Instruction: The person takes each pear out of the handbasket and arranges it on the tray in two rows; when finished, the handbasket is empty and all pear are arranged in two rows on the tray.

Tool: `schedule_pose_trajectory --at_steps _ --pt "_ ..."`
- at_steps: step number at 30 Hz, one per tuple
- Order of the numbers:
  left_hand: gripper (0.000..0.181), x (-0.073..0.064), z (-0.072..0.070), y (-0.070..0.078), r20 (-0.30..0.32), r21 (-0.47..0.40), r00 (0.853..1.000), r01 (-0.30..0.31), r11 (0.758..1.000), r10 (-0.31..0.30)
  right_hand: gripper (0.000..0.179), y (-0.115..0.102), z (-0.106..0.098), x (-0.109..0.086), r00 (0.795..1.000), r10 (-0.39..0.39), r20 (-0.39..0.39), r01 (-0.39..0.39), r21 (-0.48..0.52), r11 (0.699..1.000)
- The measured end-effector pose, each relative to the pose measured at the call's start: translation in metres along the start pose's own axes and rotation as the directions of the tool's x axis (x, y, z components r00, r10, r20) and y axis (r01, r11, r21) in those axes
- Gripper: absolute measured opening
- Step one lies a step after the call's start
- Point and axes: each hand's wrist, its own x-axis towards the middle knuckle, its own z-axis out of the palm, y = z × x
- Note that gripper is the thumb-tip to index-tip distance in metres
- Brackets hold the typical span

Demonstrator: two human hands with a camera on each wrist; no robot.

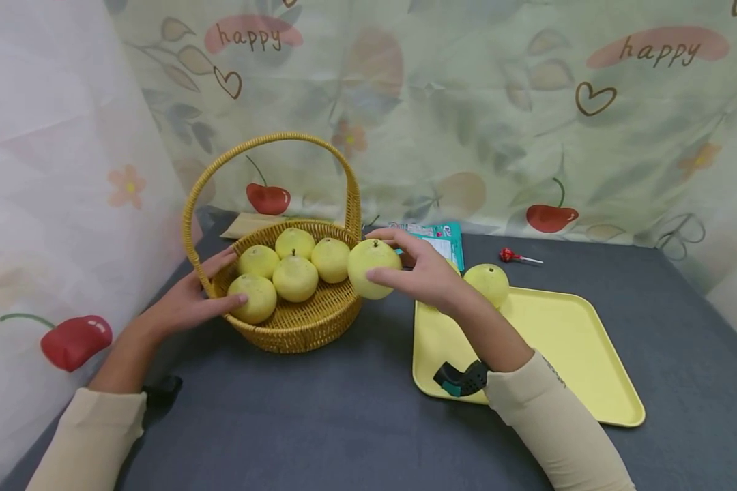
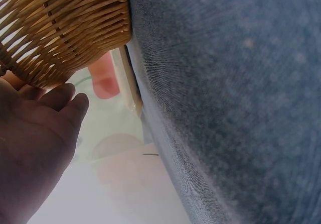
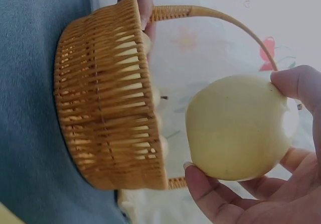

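Note:
My right hand holds a round, pale yellow pear between thumb and fingers, at the right rim of the wicker basket. In the right wrist view this pear appears larger, with the basket wall beside it. At the basket's left side, near the foot of its tall handle, my left hand grips the rim, thumb inside beside a pear. Several more pears, among them one with an upright stem, lie in the basket. The left wrist view shows fingers against the wicker.
A yellow tray lies to the right, with a pear at its far left, partly behind my right arm. Behind it are a teal packet and a red lollipop. A patterned curtain hangs along the table's back.

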Motion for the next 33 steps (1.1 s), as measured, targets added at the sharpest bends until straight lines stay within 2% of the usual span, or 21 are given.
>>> schedule_pose_trajectory --at_steps 7,20,33 --pt "0.089 0.001 0.000 -0.001 0.004 -0.003 1.000 -0.005 1.000 0.005 0.053 -0.002 -0.015 -0.012 0.999 0.024 -0.046 -0.026 -0.060 0.998" --pt "0.089 0.001 0.000 -0.002 -0.001 -0.002 1.000 -0.016 1.000 0.016 0.052 0.001 -0.047 -0.030 0.994 0.051 -0.097 -0.060 -0.087 0.994" --pt "0.087 0.001 0.001 0.000 -0.002 -0.001 1.000 -0.017 1.000 0.017 0.051 -0.004 -0.088 -0.057 0.973 0.109 -0.201 -0.133 -0.112 0.985"
